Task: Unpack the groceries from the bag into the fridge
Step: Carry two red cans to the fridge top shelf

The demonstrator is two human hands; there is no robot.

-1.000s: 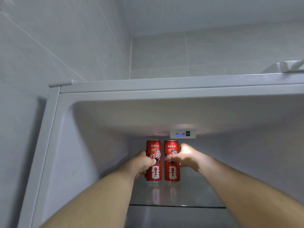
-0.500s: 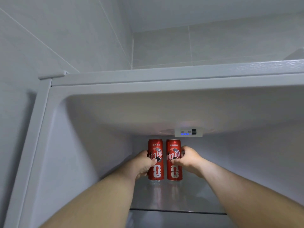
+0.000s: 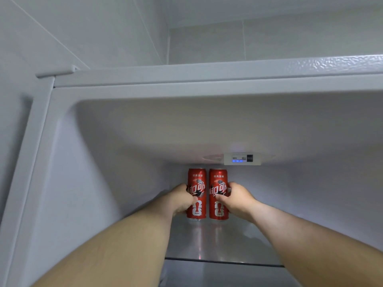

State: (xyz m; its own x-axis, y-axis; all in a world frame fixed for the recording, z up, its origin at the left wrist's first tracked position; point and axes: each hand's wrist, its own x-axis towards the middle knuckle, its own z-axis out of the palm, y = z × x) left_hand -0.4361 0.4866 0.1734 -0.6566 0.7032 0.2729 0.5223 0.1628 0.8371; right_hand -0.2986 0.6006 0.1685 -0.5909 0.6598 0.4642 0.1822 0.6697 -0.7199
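Two tall red cola cans stand upright side by side at the back of the fridge's top glass shelf (image 3: 223, 243). My left hand (image 3: 180, 199) grips the left can (image 3: 196, 183) from its left side, thumb across the front. My right hand (image 3: 236, 200) grips the right can (image 3: 218, 183) from its right side. The cans almost touch each other. The grocery bag is out of view.
The white fridge ceiling hangs low over the cans, with a control panel (image 3: 242, 158) lit blue just right of them. The fridge's left wall (image 3: 83, 193) and top frame (image 3: 207, 79) bound the opening. Grey tiled walls rise behind.
Both hands stay on the cans, which sit a little deeper on the shelf. The view has tilted and shifted slightly, so the fridge top sits lower in frame.
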